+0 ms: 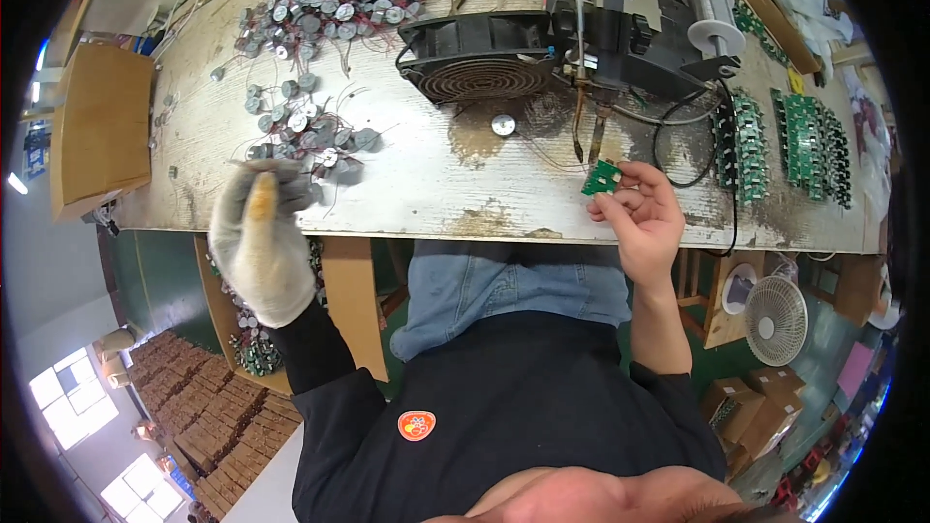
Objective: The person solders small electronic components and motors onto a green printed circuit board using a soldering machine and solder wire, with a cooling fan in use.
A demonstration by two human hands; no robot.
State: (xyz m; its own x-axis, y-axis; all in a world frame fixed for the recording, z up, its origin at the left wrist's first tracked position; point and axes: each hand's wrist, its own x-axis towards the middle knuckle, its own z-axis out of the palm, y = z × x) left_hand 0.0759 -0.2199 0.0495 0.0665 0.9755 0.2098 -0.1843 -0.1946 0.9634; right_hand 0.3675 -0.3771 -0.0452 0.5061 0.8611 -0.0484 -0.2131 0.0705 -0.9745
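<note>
My right hand is bare and pinches a small green circuit board between thumb and fingers, below the tip of an upright soldering iron. Thin wires lead from the board's side toward a round silver motor lying on the bench. My left hand, in a stained white glove, is at the near edge of a small heap of wired motors. Its fingers are drawn together at the heap; what they hold, if anything, is hidden.
A black fan stands beside the soldering stand, which carries a solder spool. A larger motor pile lies at the back left. Rows of green boards are on the right; a cardboard box stands at the left edge.
</note>
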